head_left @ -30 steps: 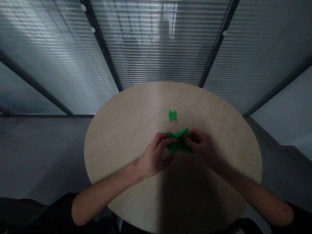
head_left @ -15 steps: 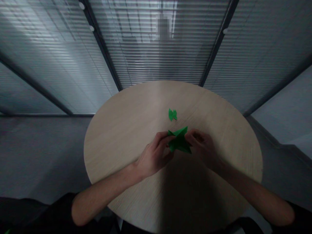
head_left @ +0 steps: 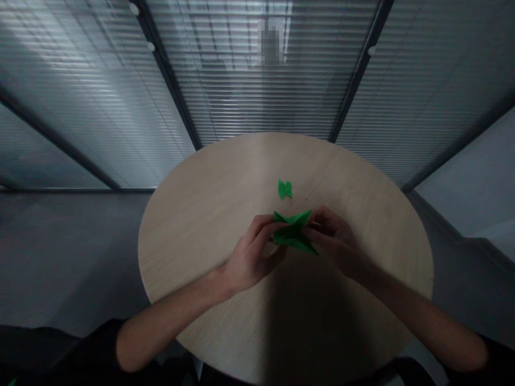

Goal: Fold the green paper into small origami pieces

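A folded green paper (head_left: 295, 231) with pointed corners is held between my two hands, above the middle of the round table. My left hand (head_left: 255, 252) grips its left side, fingers on top and thumb below. On the right side, the fingers of my right hand (head_left: 336, 238) are closed on the paper's edge, and its fingertips are partly hidden in shadow. Just beyond the held paper, a small green folded paper shaped like a butterfly (head_left: 285, 188) lies on the tabletop, touched by neither hand.
The round wooden table (head_left: 193, 214) fills the middle of the view, with a dark shadow across its near part. Behind it stand glass panels with blinds (head_left: 261, 102) and dark frames. Grey floor (head_left: 72, 252) shows at the left.
The green paper's left and right points have spread a little, and its middle looks more pinched in. My right fingers have shifted slightly up and along its edge.
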Demonstrator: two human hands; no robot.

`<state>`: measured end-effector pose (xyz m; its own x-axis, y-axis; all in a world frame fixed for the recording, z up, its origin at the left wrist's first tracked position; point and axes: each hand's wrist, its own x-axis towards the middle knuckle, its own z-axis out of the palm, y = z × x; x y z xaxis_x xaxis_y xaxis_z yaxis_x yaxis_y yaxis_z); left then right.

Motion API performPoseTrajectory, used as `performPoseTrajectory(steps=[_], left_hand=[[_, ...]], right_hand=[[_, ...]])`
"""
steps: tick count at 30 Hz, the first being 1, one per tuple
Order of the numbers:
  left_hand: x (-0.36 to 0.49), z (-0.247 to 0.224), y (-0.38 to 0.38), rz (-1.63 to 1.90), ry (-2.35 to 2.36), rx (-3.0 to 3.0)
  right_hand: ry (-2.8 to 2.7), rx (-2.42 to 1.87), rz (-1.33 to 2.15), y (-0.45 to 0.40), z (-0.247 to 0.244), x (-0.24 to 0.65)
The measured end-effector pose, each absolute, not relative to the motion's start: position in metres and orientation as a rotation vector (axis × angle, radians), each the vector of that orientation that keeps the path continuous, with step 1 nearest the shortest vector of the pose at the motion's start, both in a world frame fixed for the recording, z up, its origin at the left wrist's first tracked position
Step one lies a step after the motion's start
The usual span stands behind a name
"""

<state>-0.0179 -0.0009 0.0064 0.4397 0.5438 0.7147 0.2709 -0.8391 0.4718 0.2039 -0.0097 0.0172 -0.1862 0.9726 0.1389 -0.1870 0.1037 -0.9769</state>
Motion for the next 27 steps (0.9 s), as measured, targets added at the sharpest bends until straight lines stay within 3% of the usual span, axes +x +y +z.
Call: performPoseTrajectory(steps=[17,27], left_hand=[[-0.02,0.007,-0.0001,1.337,0.758,2.181],[-0.0222,0.0081,-0.0001,1.328,0.661,2.244]], right_hand=[[-1.629,-0.777,0.84,-0.0183,0.0209,0.2056],[-1.8,-0.844,0.355,-0.0168,0.0228,0.2061]])
